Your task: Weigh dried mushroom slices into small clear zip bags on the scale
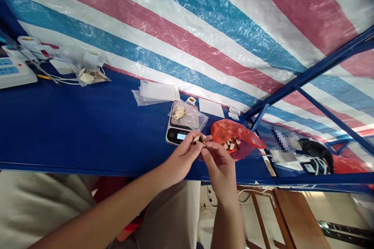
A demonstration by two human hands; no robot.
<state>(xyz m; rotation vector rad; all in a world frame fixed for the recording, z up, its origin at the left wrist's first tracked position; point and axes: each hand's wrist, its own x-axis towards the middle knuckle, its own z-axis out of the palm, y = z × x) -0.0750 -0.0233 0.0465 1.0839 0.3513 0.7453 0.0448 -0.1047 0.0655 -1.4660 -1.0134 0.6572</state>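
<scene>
Past the left hand (182, 159), digital scale (181, 124), red plastic bag (230, 132), power strip (14, 72)

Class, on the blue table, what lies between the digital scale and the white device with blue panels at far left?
In the head view, a clear plastic bag of pale pieces and white cables lie there, on the blue table.

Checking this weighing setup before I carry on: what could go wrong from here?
The small piece pinched between the left hand and right hand could drop past the blue table's near edge. The clear bag overhangs the digital scale, which might skew a reading. The red plastic bag lies slumped open, so its pale pieces could spill.
</scene>
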